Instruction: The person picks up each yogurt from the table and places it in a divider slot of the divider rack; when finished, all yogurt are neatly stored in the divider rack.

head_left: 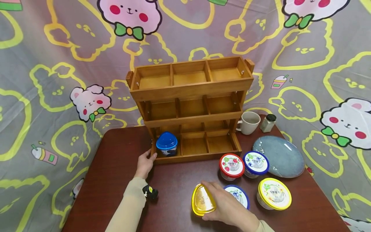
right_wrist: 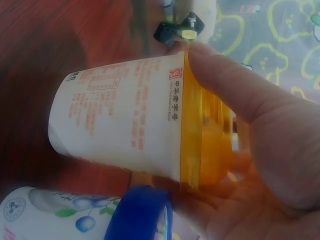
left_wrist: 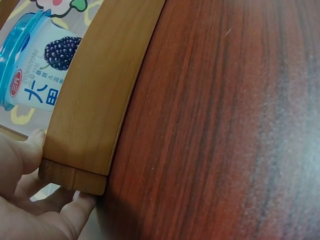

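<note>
My right hand [head_left: 224, 203] grips a yogurt cup with a yellow lid [head_left: 203, 200] by its lid, above the near part of the table. In the right wrist view the white side of this cup [right_wrist: 120, 115] shows printed text, and thumb and fingers wrap the lid. My left hand [head_left: 145, 165] pinches the lower left front corner of the wooden tiered shelf [head_left: 191, 91]. A blue-lidded yogurt cup [head_left: 167, 144] stands in the bottom tier's left compartment; the left wrist view shows blackberries on it. Beside the right hand is another blue-lidded cup [head_left: 238, 196], partly hidden.
Right of the shelf front stand a red-lidded cup [head_left: 232, 166], a blue-lidded cup [head_left: 256, 163] and a yellow-lidded cup [head_left: 274, 194]. Behind them are a grey-blue plate [head_left: 285, 158], a white mug [head_left: 249, 123] and a small black-capped jar [head_left: 268, 123]. A patterned cloth [head_left: 72, 74] hangs behind the table.
</note>
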Demonstrator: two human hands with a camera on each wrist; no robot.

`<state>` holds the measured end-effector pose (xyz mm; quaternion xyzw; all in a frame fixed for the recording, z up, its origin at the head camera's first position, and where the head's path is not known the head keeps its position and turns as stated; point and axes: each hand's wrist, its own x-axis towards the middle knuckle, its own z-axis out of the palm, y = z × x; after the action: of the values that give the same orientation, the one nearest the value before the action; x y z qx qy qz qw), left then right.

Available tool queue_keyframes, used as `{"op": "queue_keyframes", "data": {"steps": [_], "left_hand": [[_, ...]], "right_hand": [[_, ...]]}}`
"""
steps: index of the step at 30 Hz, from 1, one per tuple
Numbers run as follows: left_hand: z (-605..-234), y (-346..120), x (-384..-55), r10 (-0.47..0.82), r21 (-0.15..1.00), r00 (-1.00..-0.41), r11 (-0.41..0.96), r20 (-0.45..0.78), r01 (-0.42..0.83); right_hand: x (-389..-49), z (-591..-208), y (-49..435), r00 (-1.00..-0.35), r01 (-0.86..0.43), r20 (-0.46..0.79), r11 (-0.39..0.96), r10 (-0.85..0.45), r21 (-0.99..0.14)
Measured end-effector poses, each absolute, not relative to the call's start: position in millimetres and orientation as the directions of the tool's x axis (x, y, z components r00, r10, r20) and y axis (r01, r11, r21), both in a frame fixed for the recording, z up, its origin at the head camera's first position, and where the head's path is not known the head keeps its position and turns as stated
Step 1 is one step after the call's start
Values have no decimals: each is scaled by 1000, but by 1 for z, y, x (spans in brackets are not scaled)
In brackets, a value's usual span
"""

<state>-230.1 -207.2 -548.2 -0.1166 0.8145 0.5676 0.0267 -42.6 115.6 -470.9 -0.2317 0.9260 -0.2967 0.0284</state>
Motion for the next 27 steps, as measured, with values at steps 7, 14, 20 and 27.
{"op": "queue_keyframes", "data": {"steps": [7,14,20,27], "left_hand": [[-547,-207,-229,-161,923,-971,317,-175,-219],[-548,-209,-230,-166,926,-971,310,-171,-216],[-549,-209,-230,-159,926,-973,312,-170,-213],[-550,-209,-232,-167,927,-972,313,-163,-209]], "right_hand": [[-43,-471,113,-892,-407,83,711,-443,-574],[-47,-461,112,-880,-442,129,687,-458,-577],[-65,-435,116,-903,-382,78,707,-423,-595],[-96,-399,121,-917,-381,121,746,-380,-546]]}}
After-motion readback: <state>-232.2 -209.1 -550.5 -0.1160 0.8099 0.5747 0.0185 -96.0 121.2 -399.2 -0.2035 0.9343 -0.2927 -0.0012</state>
